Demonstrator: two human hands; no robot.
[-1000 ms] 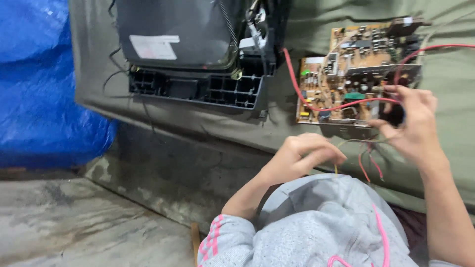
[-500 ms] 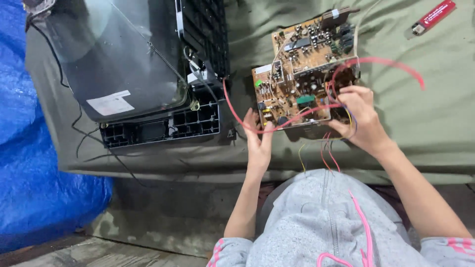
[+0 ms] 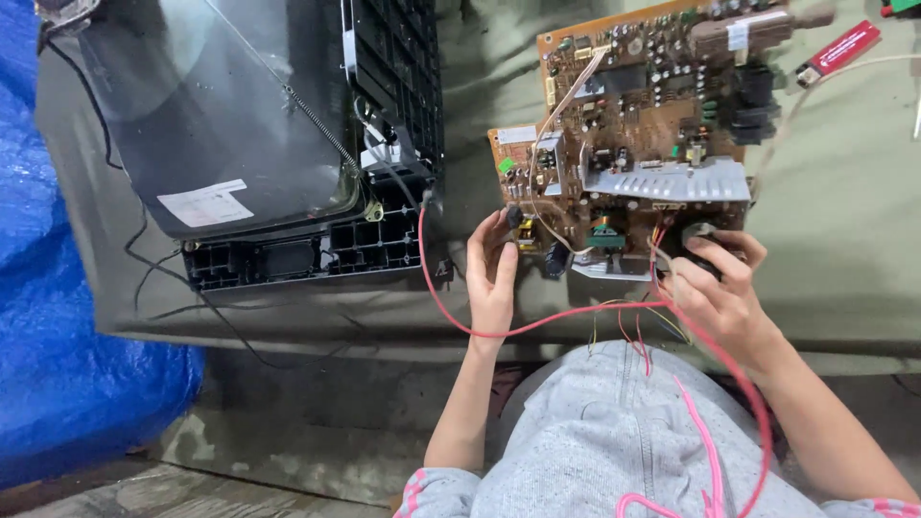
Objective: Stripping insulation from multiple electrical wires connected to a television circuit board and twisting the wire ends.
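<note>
While everything lay spread across it, these lines run from largest to smallest.
Bench: olive-green cloth-covered bench (image 3: 844, 240) carried all the parts.
Tube: dark glass picture tube in its black plastic frame (image 3: 240, 125) lay at left, apart from the board.
Board: brown circuit board with a silver heat sink (image 3: 643, 125) lay flat, likely for access.
Wire: thin red wire (image 3: 537, 328) looped between tube and board, crossing the lap.
Left hand (image 3: 491, 269): fingers loosely extended, steadying the board's edge.
Right hand (image 3: 720, 288): curled closed around a dark component at the board's near edge.
Lighter: small red lighter (image 3: 838, 50) lay beyond.
</note>
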